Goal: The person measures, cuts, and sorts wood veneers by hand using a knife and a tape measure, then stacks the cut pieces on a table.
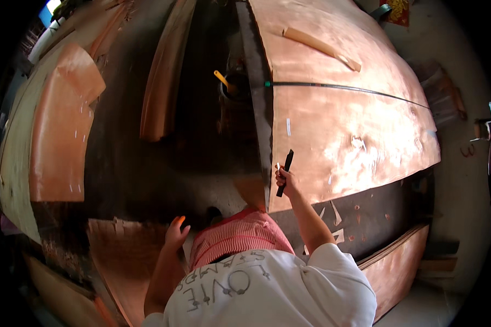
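My right hand (287, 180) is closed around a long, flat black utility knife (288, 160), held over the near left corner of a large reddish-brown veneer sheet (316, 120). A small white bit shows beside its fingers. My left hand (175, 236) hangs apart from the sheet, left of my striped red apron (240, 234), with its fingers loosely apart. Something bright orange shows at a fingertip; whether it is a cover or a small object, I cannot make out. A thin dark strip (343, 86) with a green end lies across the sheet.
A rolled veneer piece (322, 49) lies farther back on the sheet. A bucket (234, 92) with a yellow handle (220, 77) stands in the dark gap. On the left are another stack with a curled sheet (60, 147) and a long folded piece (166, 82). Scraps (336, 213) lie nearby at right.
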A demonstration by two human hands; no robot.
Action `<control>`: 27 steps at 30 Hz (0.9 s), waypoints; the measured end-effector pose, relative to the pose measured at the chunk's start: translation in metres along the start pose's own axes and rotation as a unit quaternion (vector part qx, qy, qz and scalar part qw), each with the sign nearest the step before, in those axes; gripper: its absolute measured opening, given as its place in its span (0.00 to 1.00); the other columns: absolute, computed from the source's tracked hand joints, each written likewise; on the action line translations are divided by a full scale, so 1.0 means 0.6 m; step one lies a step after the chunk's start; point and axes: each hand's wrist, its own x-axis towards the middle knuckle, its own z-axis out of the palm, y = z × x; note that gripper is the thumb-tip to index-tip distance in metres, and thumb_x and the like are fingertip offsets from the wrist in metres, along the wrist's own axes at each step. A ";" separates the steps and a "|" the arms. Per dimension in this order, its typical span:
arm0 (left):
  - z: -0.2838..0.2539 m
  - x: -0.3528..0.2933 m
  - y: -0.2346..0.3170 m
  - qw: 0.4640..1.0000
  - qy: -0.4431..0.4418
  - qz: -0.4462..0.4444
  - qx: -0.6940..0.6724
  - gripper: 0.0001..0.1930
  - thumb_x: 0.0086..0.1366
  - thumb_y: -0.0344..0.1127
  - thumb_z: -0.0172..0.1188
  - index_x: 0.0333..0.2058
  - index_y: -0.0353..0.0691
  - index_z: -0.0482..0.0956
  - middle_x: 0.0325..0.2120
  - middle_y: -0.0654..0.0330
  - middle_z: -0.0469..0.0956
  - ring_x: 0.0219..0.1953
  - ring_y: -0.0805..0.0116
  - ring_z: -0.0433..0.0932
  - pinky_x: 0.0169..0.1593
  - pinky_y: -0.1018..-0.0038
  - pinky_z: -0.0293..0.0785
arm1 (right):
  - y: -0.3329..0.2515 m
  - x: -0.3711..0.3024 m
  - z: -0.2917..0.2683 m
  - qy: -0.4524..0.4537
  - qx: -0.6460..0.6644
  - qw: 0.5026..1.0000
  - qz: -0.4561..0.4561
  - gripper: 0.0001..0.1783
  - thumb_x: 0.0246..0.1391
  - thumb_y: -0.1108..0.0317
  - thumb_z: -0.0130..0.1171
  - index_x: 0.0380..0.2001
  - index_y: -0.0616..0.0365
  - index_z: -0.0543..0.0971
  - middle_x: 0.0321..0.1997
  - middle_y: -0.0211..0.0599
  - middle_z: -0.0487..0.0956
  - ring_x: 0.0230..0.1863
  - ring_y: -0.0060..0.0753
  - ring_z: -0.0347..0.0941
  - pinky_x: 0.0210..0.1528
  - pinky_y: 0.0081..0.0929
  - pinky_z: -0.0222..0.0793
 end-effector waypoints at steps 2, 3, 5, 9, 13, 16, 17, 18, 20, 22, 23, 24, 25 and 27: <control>-0.025 0.040 -0.022 1.000 -0.003 -0.007 -0.002 0.26 0.56 0.47 0.53 0.51 0.38 0.67 0.54 0.46 0.62 0.55 0.51 0.62 0.56 0.66 0.59 | -0.009 0.030 0.030 -0.009 -0.001 1.000 -0.004 0.09 0.58 0.66 0.43 0.39 0.55 0.69 0.21 0.24 0.67 0.13 0.12 0.51 0.14 0.12 0.48; -0.036 0.062 -0.026 1.000 -0.008 -0.006 -0.007 0.26 0.56 0.47 0.53 0.51 0.38 0.67 0.53 0.46 0.62 0.55 0.52 0.62 0.56 0.66 0.60 | -0.014 0.045 0.040 -0.023 0.011 1.000 -0.014 0.08 0.58 0.66 0.44 0.39 0.55 0.69 0.21 0.24 0.67 0.13 0.12 0.52 0.15 0.12 0.48; -0.068 0.111 -0.025 1.000 -0.031 -0.002 -0.002 0.26 0.56 0.48 0.53 0.51 0.39 0.67 0.54 0.47 0.62 0.55 0.53 0.62 0.56 0.66 0.60 | -0.027 0.075 0.068 0.014 0.016 1.000 -0.006 0.07 0.57 0.69 0.45 0.38 0.55 0.70 0.21 0.24 0.67 0.13 0.13 0.51 0.16 0.14 0.48; -0.133 0.228 0.000 0.992 -0.110 0.012 0.055 0.26 0.56 0.50 0.52 0.51 0.42 0.68 0.54 0.50 0.63 0.56 0.56 0.62 0.55 0.66 0.60 | -0.059 0.160 0.115 -0.003 0.016 0.999 -0.045 0.06 0.58 0.69 0.45 0.36 0.55 0.71 0.21 0.24 0.67 0.14 0.12 0.51 0.16 0.13 0.47; -0.225 0.349 0.007 0.983 -0.143 0.018 0.117 0.25 0.56 0.49 0.53 0.50 0.43 0.69 0.51 0.52 0.66 0.54 0.57 0.64 0.54 0.67 0.62 | -0.097 0.261 0.188 -0.012 -0.007 0.998 -0.059 0.05 0.58 0.66 0.47 0.33 0.53 0.71 0.20 0.21 0.66 0.14 0.11 0.50 0.16 0.12 0.45; -0.295 0.433 0.024 0.975 -0.156 0.002 0.157 0.24 0.56 0.48 0.54 0.49 0.42 0.70 0.48 0.52 0.69 0.52 0.56 0.66 0.52 0.66 0.64 | -0.140 0.341 0.245 -0.036 -0.032 0.997 -0.054 0.07 0.58 0.63 0.48 0.32 0.52 0.71 0.21 0.20 0.68 0.14 0.10 0.50 0.16 0.12 0.45; -0.316 0.462 0.029 0.969 -0.173 -0.005 0.175 0.23 0.56 0.48 0.54 0.48 0.42 0.70 0.48 0.52 0.70 0.51 0.56 0.67 0.51 0.66 0.65 | -0.150 0.364 0.261 -0.049 -0.028 0.998 -0.041 0.07 0.58 0.63 0.48 0.31 0.52 0.71 0.20 0.20 0.68 0.14 0.10 0.50 0.16 0.12 0.45; -0.336 0.492 0.032 0.963 -0.189 -0.012 0.194 0.23 0.56 0.47 0.54 0.48 0.42 0.71 0.47 0.51 0.70 0.50 0.56 0.68 0.51 0.66 0.66 | -0.160 0.387 0.276 -0.062 -0.025 0.997 -0.028 0.07 0.58 0.63 0.48 0.30 0.52 0.71 0.20 0.20 0.68 0.14 0.10 0.50 0.16 0.12 0.45; -0.367 0.553 0.011 0.964 -0.173 0.033 0.200 0.22 0.56 0.47 0.54 0.47 0.41 0.72 0.45 0.51 0.72 0.49 0.55 0.69 0.50 0.65 0.66 | -0.182 0.431 0.312 -0.111 -0.029 0.993 -0.014 0.07 0.57 0.64 0.48 0.27 0.52 0.71 0.19 0.21 0.68 0.14 0.11 0.50 0.16 0.12 0.45; -0.388 0.606 0.012 0.964 -0.165 0.061 0.198 0.22 0.56 0.48 0.53 0.46 0.41 0.72 0.43 0.50 0.73 0.47 0.54 0.70 0.49 0.65 0.67 | -0.200 0.450 0.339 -0.074 -0.006 0.997 -0.023 0.08 0.57 0.64 0.49 0.25 0.53 0.71 0.17 0.21 0.66 0.14 0.12 0.50 0.17 0.13 0.46; -0.399 0.644 0.049 0.965 -0.161 0.068 0.194 0.22 0.56 0.48 0.52 0.45 0.40 0.72 0.42 0.50 0.73 0.46 0.54 0.71 0.48 0.65 0.67 | -0.213 0.458 0.351 -0.056 0.004 0.998 -0.030 0.09 0.57 0.64 0.50 0.24 0.53 0.71 0.16 0.21 0.65 0.14 0.12 0.51 0.17 0.13 0.46; -0.407 0.682 0.082 0.966 -0.157 0.075 0.190 0.22 0.57 0.49 0.52 0.45 0.40 0.72 0.42 0.50 0.73 0.45 0.54 0.71 0.48 0.64 0.68 | -0.223 0.462 0.354 -0.039 0.017 0.999 -0.032 0.08 0.56 0.64 0.50 0.25 0.53 0.70 0.16 0.22 0.66 0.14 0.13 0.51 0.17 0.13 0.46; -0.419 0.714 0.101 0.963 -0.176 0.085 0.185 0.22 0.57 0.49 0.51 0.45 0.40 0.72 0.42 0.50 0.73 0.45 0.53 0.71 0.48 0.64 0.68 | -0.229 0.463 0.357 -0.030 0.033 0.999 -0.032 0.07 0.56 0.65 0.50 0.26 0.53 0.70 0.17 0.23 0.67 0.14 0.13 0.52 0.17 0.13 0.47; -0.428 0.785 0.130 0.955 -0.217 0.106 0.174 0.23 0.57 0.50 0.50 0.45 0.40 0.72 0.41 0.50 0.74 0.45 0.53 0.71 0.48 0.65 0.68 | -0.227 0.467 0.341 -0.018 0.067 0.997 -0.040 0.05 0.56 0.66 0.51 0.29 0.54 0.69 0.19 0.25 0.69 0.14 0.13 0.53 0.16 0.13 0.47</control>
